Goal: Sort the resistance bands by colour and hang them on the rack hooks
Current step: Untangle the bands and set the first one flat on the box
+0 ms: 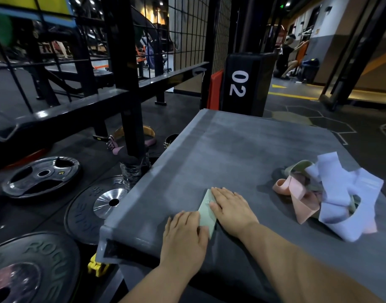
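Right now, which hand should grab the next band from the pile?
Probably the right hand: it lies flat on the green band, on the side nearer the pile. The left hand presses the band's other end, farther away.

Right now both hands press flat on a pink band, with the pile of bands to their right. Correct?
No: the head view shows the band under the left hand and right hand is pale green, not pink. The pile is to their right.

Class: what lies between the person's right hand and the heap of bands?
Nothing; the head view shows only bare grey platform top between right hand and heap.
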`<move>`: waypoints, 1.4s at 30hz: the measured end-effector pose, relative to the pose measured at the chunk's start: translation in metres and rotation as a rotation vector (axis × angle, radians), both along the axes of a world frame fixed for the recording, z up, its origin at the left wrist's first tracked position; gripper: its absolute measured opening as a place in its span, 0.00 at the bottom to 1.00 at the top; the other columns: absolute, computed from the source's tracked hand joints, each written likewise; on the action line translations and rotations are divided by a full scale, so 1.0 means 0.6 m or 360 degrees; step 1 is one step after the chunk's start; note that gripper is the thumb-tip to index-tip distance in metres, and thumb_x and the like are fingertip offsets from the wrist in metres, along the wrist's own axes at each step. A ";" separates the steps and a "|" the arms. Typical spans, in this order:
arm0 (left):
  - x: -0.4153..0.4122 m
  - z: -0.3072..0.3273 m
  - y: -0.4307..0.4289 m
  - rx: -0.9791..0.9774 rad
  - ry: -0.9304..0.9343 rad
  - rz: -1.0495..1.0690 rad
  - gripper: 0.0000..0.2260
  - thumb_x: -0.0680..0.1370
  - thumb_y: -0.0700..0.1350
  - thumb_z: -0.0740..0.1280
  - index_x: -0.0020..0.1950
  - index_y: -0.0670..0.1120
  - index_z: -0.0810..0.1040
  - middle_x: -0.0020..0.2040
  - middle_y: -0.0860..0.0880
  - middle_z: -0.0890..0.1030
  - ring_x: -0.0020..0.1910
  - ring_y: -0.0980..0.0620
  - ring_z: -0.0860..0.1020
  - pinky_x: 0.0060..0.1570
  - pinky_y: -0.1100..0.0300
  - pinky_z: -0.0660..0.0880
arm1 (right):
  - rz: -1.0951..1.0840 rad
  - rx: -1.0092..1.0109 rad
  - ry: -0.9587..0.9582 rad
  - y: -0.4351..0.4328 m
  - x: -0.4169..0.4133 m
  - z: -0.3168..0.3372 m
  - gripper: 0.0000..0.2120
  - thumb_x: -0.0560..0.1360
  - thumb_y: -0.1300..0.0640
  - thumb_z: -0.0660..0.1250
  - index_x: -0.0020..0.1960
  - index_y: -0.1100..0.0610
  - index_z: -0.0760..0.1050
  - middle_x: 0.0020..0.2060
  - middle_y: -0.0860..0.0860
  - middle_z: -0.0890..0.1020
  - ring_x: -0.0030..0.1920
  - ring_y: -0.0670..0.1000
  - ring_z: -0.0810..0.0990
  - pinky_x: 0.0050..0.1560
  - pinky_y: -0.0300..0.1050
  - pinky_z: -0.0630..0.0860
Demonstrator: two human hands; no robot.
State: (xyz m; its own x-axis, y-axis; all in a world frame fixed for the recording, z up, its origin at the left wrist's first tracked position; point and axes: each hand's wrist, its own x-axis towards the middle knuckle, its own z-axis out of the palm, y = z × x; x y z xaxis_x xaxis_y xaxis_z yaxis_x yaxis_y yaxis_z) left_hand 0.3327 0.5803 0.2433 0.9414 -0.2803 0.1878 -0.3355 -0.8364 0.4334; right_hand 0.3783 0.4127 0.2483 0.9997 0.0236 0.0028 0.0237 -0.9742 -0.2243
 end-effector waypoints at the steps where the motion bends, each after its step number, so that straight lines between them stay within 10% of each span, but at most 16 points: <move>1: 0.001 -0.003 0.000 -0.0064 -0.0084 0.0021 0.24 0.72 0.57 0.48 0.55 0.50 0.77 0.57 0.52 0.80 0.62 0.48 0.75 0.65 0.47 0.69 | -0.0001 0.0013 -0.0006 0.000 0.000 0.000 0.26 0.83 0.46 0.48 0.79 0.50 0.52 0.77 0.45 0.59 0.77 0.46 0.52 0.76 0.45 0.46; 5: -0.004 0.000 0.001 -0.0077 -0.0091 0.0147 0.10 0.69 0.54 0.63 0.46 0.50 0.75 0.47 0.53 0.79 0.51 0.48 0.77 0.53 0.52 0.73 | -0.0034 0.0147 -0.0055 0.001 -0.003 0.002 0.24 0.82 0.46 0.52 0.76 0.50 0.57 0.74 0.50 0.66 0.76 0.48 0.57 0.76 0.45 0.49; 20: 0.012 0.056 0.011 0.0207 0.0436 0.0397 0.21 0.68 0.66 0.65 0.52 0.54 0.76 0.51 0.54 0.80 0.56 0.49 0.75 0.54 0.54 0.64 | -0.0168 0.0289 -0.0091 0.006 0.006 0.030 0.11 0.74 0.45 0.67 0.52 0.50 0.78 0.55 0.47 0.76 0.61 0.48 0.71 0.63 0.45 0.65; 37: 0.020 0.063 0.082 0.0128 0.0379 0.0447 0.16 0.72 0.64 0.65 0.47 0.54 0.68 0.53 0.54 0.79 0.59 0.50 0.74 0.55 0.55 0.65 | -0.0042 0.0542 0.0049 0.092 0.045 0.036 0.19 0.78 0.56 0.65 0.67 0.57 0.70 0.65 0.48 0.63 0.62 0.50 0.72 0.63 0.37 0.66; 42: 0.018 0.042 0.081 0.0186 0.0147 0.0349 0.25 0.74 0.63 0.63 0.68 0.57 0.63 0.67 0.58 0.68 0.69 0.54 0.62 0.63 0.54 0.59 | 0.0000 0.0421 -0.0004 0.087 0.038 0.019 0.21 0.80 0.51 0.60 0.72 0.48 0.64 0.72 0.44 0.64 0.72 0.50 0.64 0.73 0.44 0.58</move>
State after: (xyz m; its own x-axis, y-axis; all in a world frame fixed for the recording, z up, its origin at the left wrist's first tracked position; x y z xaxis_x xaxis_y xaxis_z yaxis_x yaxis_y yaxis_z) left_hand 0.3433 0.6291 0.2685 0.9937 -0.0822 0.0768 -0.1041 -0.9309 0.3501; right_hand 0.4008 0.4648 0.2594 0.9997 0.0218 0.0115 0.0247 -0.8817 -0.4711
